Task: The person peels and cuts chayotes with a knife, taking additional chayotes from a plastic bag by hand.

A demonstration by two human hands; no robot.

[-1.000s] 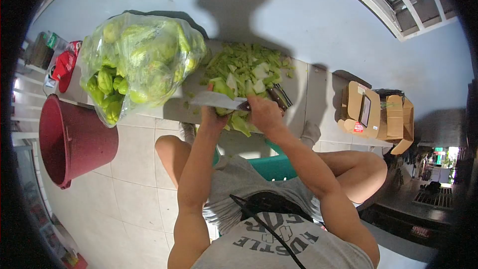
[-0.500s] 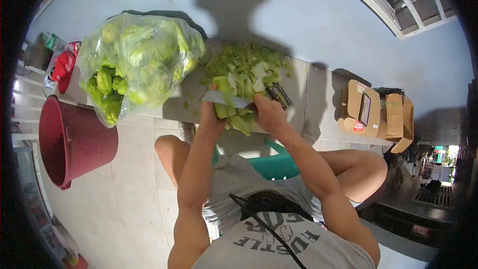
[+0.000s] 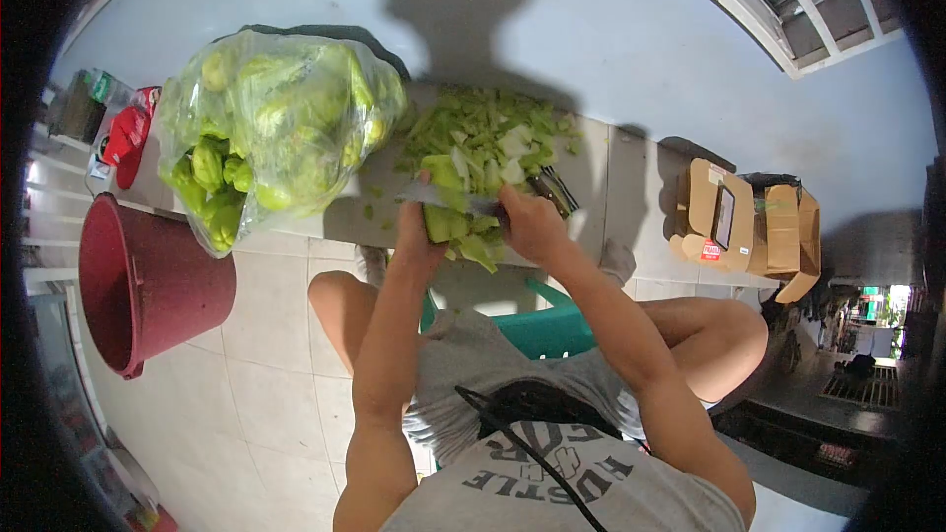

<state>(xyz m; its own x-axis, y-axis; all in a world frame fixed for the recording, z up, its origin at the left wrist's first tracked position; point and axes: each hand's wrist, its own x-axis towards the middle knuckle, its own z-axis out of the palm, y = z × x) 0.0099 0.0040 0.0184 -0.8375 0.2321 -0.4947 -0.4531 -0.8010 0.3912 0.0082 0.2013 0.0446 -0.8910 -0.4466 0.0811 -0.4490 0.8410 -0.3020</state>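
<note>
My left hand (image 3: 422, 227) is closed around a green vegetable (image 3: 446, 221) over the ledge. In my right hand (image 3: 532, 224) is the handle of a knife (image 3: 443, 199), whose blade lies across the vegetable and points left. Just beyond both hands, a pile of cut green pieces (image 3: 483, 133) spreads over the tiled ledge. Dark-handled utensils (image 3: 554, 191) lie beside the pile, right of my right hand. To the left stands a clear plastic bag (image 3: 296, 118) full of whole green vegetables.
A dark red bucket (image 3: 177, 281) stands on the floor at the left. Opened cardboard boxes (image 3: 783, 236) sit on the ledge (image 3: 636, 197) at the right. A green plastic stool (image 3: 547, 330) is in front of my body. Red packaging (image 3: 126, 133) lies far left.
The knife blade has shifted slightly at the vegetable and looks more blurred. Both hands keep their hold in nearly the same place.
</note>
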